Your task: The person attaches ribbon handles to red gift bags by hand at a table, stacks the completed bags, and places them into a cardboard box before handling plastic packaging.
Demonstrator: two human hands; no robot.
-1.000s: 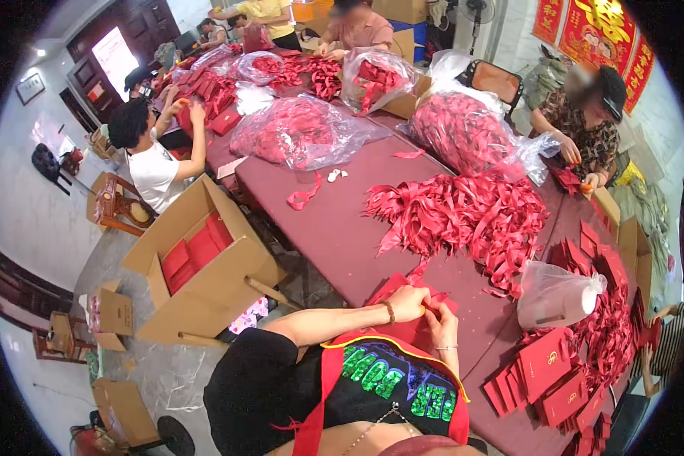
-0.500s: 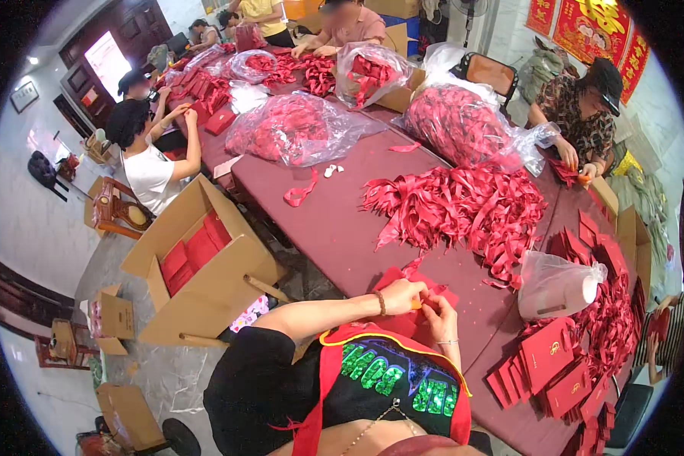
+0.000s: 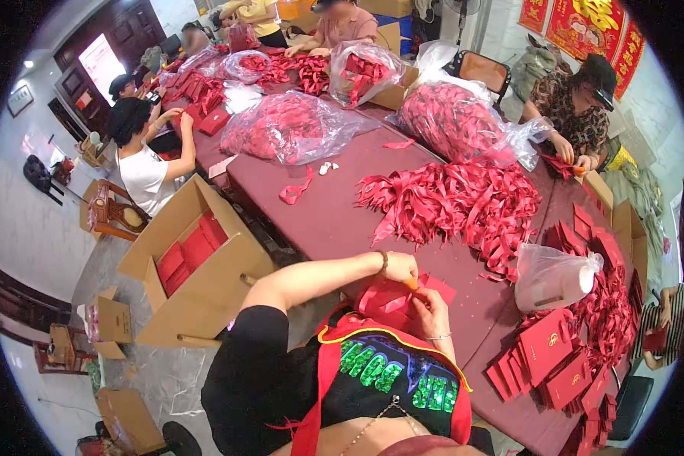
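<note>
The left hand (image 3: 401,267), with a brown beaded bracelet at its wrist, and the right hand (image 3: 432,310) both grip the flat red paper-like piece (image 3: 376,298) with bent fingertips. It lies directly beneath them, in front of the black shirt (image 3: 266,372), at the tabletop's near edge. The left hand is at its far side, the right at its right, closer to the body. Red shows on both sides of the hands, but they cover too much to tell its long axis.

Just beyond, a heap of glossy red ribbons (image 3: 456,205) spreads over the maroon cloth-covered tabletop (image 3: 311,213). To the right lie red paper bags with gold emblems (image 3: 546,348), beside a white roll in clear plastic (image 3: 562,283). Left of the tabletop, a brown cardboard box (image 3: 213,300) holds red pieces. Farther off, a person in a white top (image 3: 139,178) and a person in a patterned shirt (image 3: 574,99) handle red pieces.
</note>
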